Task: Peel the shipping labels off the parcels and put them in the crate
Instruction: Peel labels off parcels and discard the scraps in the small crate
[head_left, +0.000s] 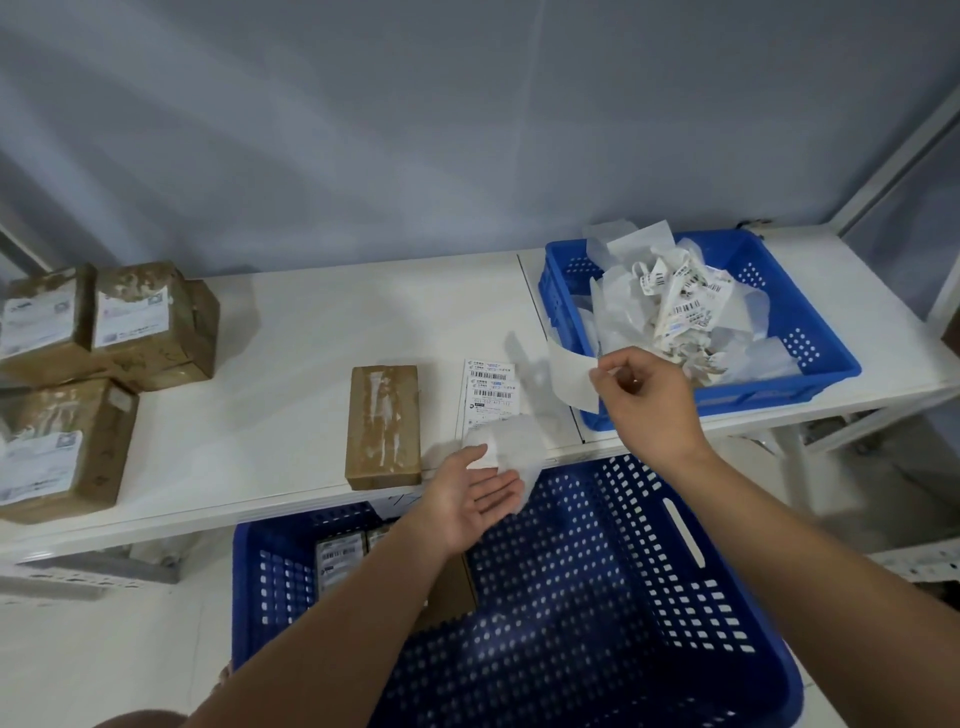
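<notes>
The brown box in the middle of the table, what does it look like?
The small brown cardboard parcel is oblong and wrapped in shiny clear tape, with white papery scraps stuck on top. It lies flat near the front edge of the white table, left of a printed label sheet. Only the table touches it.

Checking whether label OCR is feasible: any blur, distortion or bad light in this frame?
Head view: motion blur smears the white paper at the left hand, while the strip pinched by the right hand is sharper. Head view: wide-angle distortion bows the table edge and tilts the post. Head view: the light is dim and bluish with soft shadows, and the labels on the left parcels are too soft to read.
</notes>
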